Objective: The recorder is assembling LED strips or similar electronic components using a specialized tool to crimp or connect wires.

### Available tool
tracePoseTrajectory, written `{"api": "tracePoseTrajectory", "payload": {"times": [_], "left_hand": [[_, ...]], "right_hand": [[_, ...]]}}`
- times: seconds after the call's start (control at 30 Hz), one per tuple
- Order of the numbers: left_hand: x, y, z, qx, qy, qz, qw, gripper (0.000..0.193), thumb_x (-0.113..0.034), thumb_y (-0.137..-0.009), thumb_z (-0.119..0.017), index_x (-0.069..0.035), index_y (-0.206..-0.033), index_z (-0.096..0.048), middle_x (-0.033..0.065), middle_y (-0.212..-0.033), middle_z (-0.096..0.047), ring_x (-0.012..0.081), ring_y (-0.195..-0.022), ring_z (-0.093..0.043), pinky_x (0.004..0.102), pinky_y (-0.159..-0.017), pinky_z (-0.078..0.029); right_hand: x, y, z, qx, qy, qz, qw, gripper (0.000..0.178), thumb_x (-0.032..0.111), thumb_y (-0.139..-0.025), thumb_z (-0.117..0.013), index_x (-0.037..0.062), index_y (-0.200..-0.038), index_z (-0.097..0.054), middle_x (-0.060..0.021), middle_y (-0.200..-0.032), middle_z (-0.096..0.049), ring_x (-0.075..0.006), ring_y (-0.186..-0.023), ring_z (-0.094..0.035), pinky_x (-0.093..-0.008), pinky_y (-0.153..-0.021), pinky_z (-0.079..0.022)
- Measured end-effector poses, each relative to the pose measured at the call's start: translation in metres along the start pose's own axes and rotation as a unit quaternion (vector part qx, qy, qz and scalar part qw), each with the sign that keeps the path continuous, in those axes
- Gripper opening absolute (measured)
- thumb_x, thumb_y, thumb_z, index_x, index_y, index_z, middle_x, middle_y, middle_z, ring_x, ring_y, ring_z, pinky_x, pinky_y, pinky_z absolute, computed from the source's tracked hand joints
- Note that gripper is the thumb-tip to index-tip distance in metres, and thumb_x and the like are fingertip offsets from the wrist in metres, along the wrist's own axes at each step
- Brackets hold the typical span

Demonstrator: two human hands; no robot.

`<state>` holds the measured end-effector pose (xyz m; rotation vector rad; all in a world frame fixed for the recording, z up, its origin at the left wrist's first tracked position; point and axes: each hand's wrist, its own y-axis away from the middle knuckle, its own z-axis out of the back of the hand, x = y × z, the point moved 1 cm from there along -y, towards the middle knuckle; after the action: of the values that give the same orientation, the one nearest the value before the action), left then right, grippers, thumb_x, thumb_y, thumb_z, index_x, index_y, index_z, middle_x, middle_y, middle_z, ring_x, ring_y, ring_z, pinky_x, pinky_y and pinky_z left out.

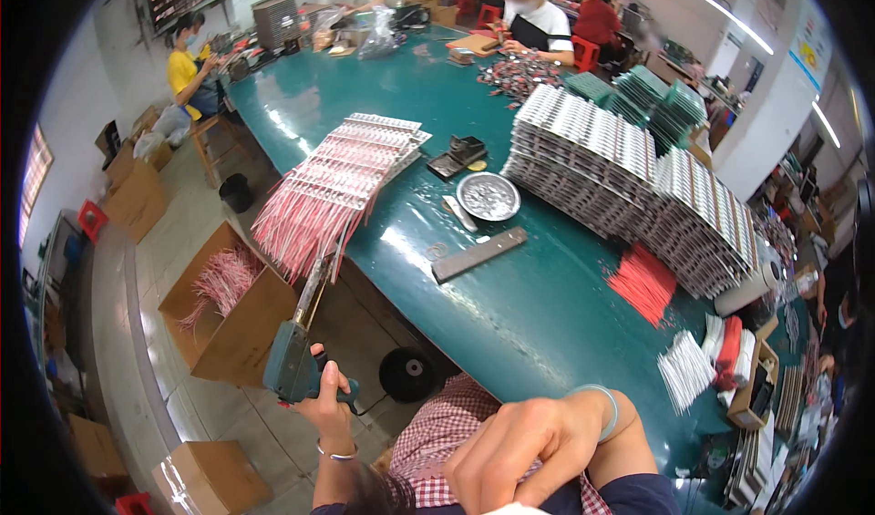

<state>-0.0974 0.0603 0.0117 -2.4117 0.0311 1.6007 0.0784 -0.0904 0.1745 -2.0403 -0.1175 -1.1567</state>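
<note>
Pink-and-white wires (301, 210) are hanging off stacked white strips (369, 141) past the green table (510, 324); left hand (326, 404) is gripping a teal power tool (289, 358), seemingly treating strands. Right hand (524, 447) is bending, contents unclear. Next: probably needing steady aim.

Pink wires (305, 207) (tool (290, 362) perhaps teal)

Red-and-white checked garment (447, 428), perhaps an apron; dark navy sleeves (641, 495); silvery left bangle (337, 456); pale blue-green right bangle (612, 412)
</note>
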Motion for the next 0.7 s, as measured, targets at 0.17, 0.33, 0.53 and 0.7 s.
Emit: {"api": "tracePoseTrajectory", "payload": {"times": [0.17,0.33,0.53,0.7], "left_hand": [[-0.012,0.023,-0.018,0.003,-0.006,-0.025,1.0,0.027,0.002,-0.085,-0.057,0.007,-0.112,-0.056,0.007,-0.073,-0.054,0.0091,-0.049,-0.045,0.0229,-0.046,-0.037],[-0.008,0.022,0.0,0.07,-0.032,-0.025,0.997,0.031,0.004,-0.088,-0.054,0.01,-0.118,-0.049,0.0025,-0.063,-0.049,0.0067,-0.049,-0.041,0.0197,-0.051,-0.035],[-0.026,0.031,-0.032,0.09,-0.025,-0.021,0.995,0.028,0.001,-0.088,-0.056,0.009,-0.115,-0.054,0.0004,-0.058,-0.044,0.0071,-0.047,-0.038,0.0216,-0.049,-0.031],[-0.022,0.042,-0.057,0.13,-0.001,0.003,0.992,0.026,0.002,-0.087,-0.058,0.008,-0.112,-0.056,0.0022,-0.06,-0.047,0.0081,-0.047,-0.04,0.0221,-0.047,-0.032]], "right_hand": [[0.029,0.037,-0.033,-0.128,0.061,0.043,0.989,0.015,0.006,-0.088,-0.067,-0.0085,-0.086,-0.067,-0.0175,-0.084,-0.065,-0.0299,-0.08,-0.061,-0.0391,-0.072,-0.046],[0.029,0.024,-0.059,-0.124,0.125,0.096,0.98,0.017,0.009,-0.086,-0.069,-0.0069,-0.084,-0.067,-0.0143,-0.08,-0.064,-0.0251,-0.075,-0.06,-0.0352,-0.068,-0.045],[0.051,0.049,-0.089,-0.187,0.097,0.2,0.957,0.016,0.008,-0.085,-0.07,-0.0066,-0.08,-0.064,-0.0148,-0.08,-0.063,-0.0244,-0.072,-0.057,-0.036,-0.064,-0.043],[0.056,0.06,-0.117,-0.278,0.002,0.275,0.921,0.017,0.01,-0.087,-0.065,-0.0062,-0.082,-0.063,-0.0165,-0.082,-0.061,-0.0248,-0.074,-0.055,-0.0371,-0.067,-0.041]]}}
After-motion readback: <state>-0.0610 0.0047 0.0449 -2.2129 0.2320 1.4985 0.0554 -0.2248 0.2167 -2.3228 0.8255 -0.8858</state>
